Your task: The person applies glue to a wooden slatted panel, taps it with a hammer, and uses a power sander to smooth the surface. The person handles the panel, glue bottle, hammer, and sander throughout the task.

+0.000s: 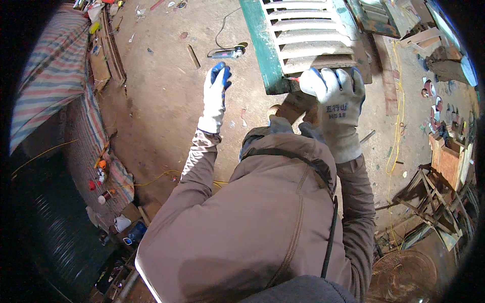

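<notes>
Dirt floor [161, 101] below; right hand [336, 98] gripping green shutter [303, 40], left hand [216, 96] open, free. Could slip: one-handed hold.

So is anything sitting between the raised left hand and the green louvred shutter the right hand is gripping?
Nothing visible. The left hand hangs gloved in the air over bare dirt floor, apart from the shutter. The right hand already grips the shutter's lower edge. The power tool on the ground lies farther off, not on that line.

Bare dirt floor [161, 101] in the frame's upper middle gives my left gloved hand [216, 96] room, while the green-framed louvred wooden shutter [298, 40] blocks the upper right.
</notes>
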### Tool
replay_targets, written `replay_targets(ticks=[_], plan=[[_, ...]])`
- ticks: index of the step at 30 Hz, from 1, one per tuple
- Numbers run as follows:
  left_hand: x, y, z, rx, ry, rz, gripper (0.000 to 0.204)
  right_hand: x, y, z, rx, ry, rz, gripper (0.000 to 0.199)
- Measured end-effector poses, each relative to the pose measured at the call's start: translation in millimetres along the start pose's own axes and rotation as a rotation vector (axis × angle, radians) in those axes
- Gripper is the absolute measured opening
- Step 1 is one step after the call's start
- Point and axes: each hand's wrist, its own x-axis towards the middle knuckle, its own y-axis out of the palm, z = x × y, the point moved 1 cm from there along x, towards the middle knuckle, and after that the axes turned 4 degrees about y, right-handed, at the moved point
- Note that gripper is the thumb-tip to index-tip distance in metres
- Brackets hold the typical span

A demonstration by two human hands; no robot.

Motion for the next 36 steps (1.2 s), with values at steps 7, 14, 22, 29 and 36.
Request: replay_targets(ticks=[7,14,22,29,36], plan=[[33,21,-44,0.039,0.187,0.035,0.045,-25,-10,-20,0.249,0.174,0.202,0.055],[23,35,-30,0.063,0.157,0.056,0.046,-51,-22,-13,0.223,0.285,0.273,0.06],[9,22,-11,0.119,0.045,0.03,0.043,-51,-31,-2,0.124,0.24,0.218,0.06],[23,15,-4,0.115,0.091,0.064,0.047,-45,-29,-3,0.171,0.255,0.235,0.059],[65,69,-60,0.084,0.397,0.054,0.047,-72,8,-15,0.632,0.525,0.195,0.062]])
